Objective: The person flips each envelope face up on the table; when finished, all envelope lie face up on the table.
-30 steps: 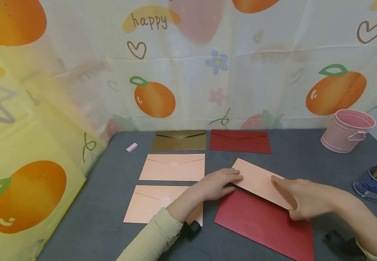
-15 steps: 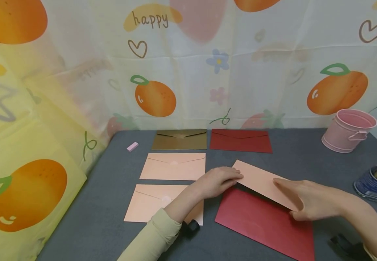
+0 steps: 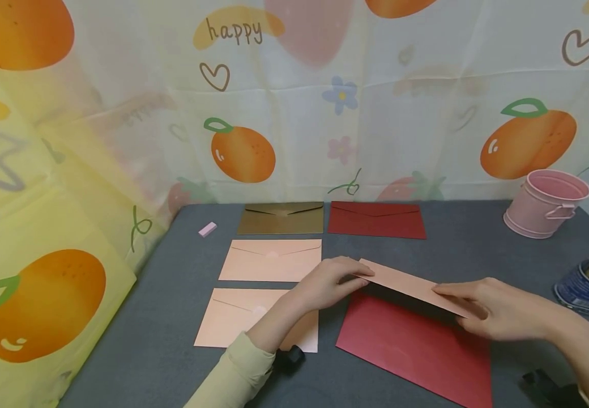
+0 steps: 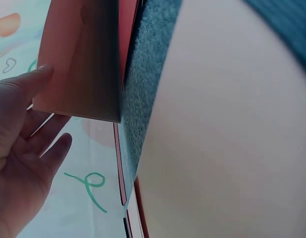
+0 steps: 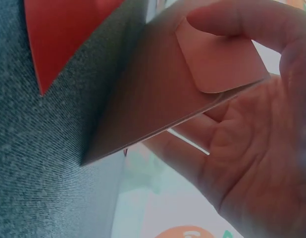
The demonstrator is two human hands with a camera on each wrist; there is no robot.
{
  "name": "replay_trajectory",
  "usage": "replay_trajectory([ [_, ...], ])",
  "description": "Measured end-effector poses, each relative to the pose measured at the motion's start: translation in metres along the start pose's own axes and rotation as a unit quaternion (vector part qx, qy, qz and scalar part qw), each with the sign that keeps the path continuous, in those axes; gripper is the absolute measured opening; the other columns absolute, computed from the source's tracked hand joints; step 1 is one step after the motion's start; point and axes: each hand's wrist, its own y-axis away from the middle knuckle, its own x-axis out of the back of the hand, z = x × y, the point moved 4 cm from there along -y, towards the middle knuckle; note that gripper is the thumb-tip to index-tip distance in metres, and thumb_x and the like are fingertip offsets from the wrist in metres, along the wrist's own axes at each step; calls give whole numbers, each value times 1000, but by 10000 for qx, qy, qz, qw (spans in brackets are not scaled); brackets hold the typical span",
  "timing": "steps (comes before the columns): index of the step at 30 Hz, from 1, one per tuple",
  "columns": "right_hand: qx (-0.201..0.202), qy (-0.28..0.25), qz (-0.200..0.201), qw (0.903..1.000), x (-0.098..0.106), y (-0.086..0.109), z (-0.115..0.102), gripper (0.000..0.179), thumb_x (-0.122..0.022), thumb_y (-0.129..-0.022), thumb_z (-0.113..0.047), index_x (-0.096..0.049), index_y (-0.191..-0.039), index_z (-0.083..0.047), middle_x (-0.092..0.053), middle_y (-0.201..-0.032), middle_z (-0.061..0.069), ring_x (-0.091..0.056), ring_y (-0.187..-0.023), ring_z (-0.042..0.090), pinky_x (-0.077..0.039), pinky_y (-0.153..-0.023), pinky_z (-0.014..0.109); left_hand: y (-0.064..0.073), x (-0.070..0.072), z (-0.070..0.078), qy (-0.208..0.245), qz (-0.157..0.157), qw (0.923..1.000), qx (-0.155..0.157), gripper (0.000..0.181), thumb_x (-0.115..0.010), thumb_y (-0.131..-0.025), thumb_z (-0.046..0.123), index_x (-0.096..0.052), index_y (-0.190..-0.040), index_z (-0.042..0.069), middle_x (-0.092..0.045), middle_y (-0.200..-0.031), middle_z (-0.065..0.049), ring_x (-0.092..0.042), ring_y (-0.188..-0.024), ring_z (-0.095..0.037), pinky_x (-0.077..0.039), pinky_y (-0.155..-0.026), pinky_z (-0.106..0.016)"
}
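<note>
A peach envelope (image 3: 410, 287) is held up between both hands, tipped so that the head view sees it as a narrow strip. Its left end is pinched by my left hand (image 3: 331, 282), thumb on one face and fingers behind in the left wrist view. My right hand (image 3: 503, 310) grips the other end, its thumb lying on the flap (image 5: 225, 64) in the right wrist view. In that view the envelope's long edge slants down to the tabletop. A larger red envelope (image 3: 412, 351) lies flat just in front of it, partly shaded.
Two more peach envelopes (image 3: 270, 260) lie on the left. A gold envelope (image 3: 280, 221) and a dark red envelope (image 3: 378, 221) lie along the back. A pink eraser-like block (image 3: 207, 229), a pink bucket (image 3: 541, 209) and a blue pencil holder (image 3: 585, 292) stand around.
The held peach envelope has tilted up from a broad face to a thin strip in the head view. The right hand has shifted slightly right and up; the other envelopes stay put.
</note>
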Motion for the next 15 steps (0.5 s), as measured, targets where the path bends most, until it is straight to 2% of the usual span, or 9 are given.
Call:
replay_trajectory([
  [3,223,-241,207,9992,4,1,1,40,-69,-89,-12,-64,-128,-8,-68,-103,-6,-45,-66,-4,-38,-51,16,2,3,0,191,227,9996,17,22,-66,-94,18,-72,-115,14,-70,-111,4,-60,-104,-6,-45,-91,-19],
  [5,339,-389,353,9980,7,2,1,34,-68,-91,-9,-66,-125,-9,-67,-96,-10,-46,-63,-5,-38,-48,16,3,5,-1,361,377,9986,53,20,-68,-93,18,-73,-112,14,-71,-107,4,-61,-101,-5,-46,-88,-18],
  [8,483,-510,640,9955,11,2,1,29,-67,-91,-6,-69,-119,-10,-69,-91,-10,-55,-66,-3,-41,-50,17,4,8,-1,596,615,9962,159,18,-69,-92,18,-75,-109,14,-71,-103,6,-61,-99,-3,-48,-88,-20],
  [10,477,-544,894,9934,14,2,1,25,-68,-90,-4,-71,-114,-11,-71,-95,-8,-59,-70,-1,-44,-51,18,6,10,-2,785,776,9935,259,17,-70,-92,18,-75,-107,14,-72,-101,6,-61,-99,-2,-48,-90,-21],
  [15,346,-185,1612,9861,20,0,0,25,-73,-84,-2,-73,-102,-20,-69,-89,-14,-57,-66,-3,-45,-52,16,10,14,-5,1299,1157,9840,380,16,-69,-92,17,-75,-106,12,-72,-97,4,-63,-93,-4,-50,-88,-24],
])
